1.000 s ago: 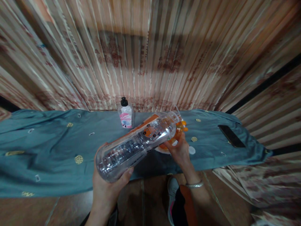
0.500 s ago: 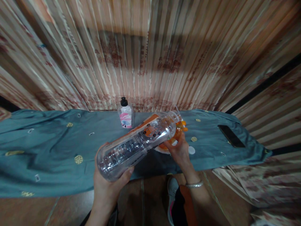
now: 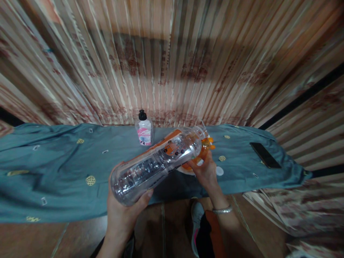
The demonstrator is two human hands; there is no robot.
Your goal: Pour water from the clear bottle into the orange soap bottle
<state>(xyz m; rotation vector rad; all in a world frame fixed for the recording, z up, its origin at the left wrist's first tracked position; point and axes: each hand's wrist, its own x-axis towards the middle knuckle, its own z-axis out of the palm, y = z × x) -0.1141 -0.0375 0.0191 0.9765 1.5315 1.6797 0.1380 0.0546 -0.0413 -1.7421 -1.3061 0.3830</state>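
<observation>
Basically the left hand (image 3: 122,211) cups the base of a clear bottle (image 3: 157,163), tipped toward an orange container (image 3: 202,154) the right hand (image 3: 206,172) grips over the teal cloth (image 3: 53,172). I'd keep mouths lined up and tip slowly.

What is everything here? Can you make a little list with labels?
Place: table under a teal cloth, striped curtain behind.
Left hand: grips the base of a clear plastic bottle, tilted, mouth toward the far right.
Right hand: holds a small orange container at the bottle's mouth.
Bottle contents: water shows inside; how much, unclear.
Near the right hand: small white cap on the cloth.
Also on cloth: pump bottle with pink label, dark phone.
Wrist: silver bangle.
</observation>
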